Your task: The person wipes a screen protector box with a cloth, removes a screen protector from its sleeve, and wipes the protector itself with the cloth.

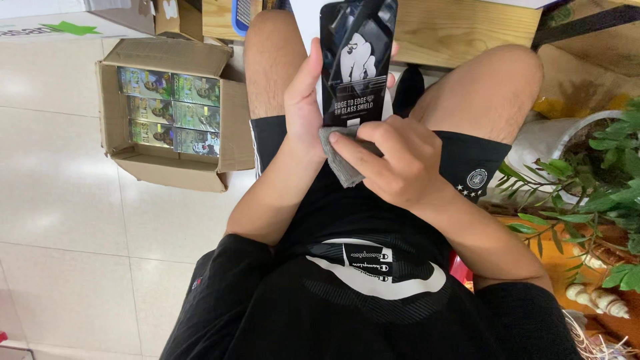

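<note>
On the far left, an open cardboard box (170, 107) sat on the pale tiled floor (60, 200), with two columns of small green-printed packets (170, 110) lying flat inside it, packed edge to edge. Just to its right, the seated person's bare knees rose toward the top of the view, above black shorts and a black shirt. The left hand (303, 100) was closed around a phone (357, 60), thumb along the near edge and fingertips showing at the far edge, holding it upright between the knees with its dark, printed screen film facing the camera. At the phone's lower end, the right hand (393, 160) was closed on a small grey cloth (343, 160), fingers curled over it and pressing it against the bottom of the phone, the cloth's loose corner hanging down over the shorts. Behind the phone ran a wooden board (467, 23) across the top. Further right stood a white pot (550, 143) holding a leafy green plant (600, 193), near the right knee, and a few pale seashells (597, 299) lay on an orange surface at the lower right.
</note>
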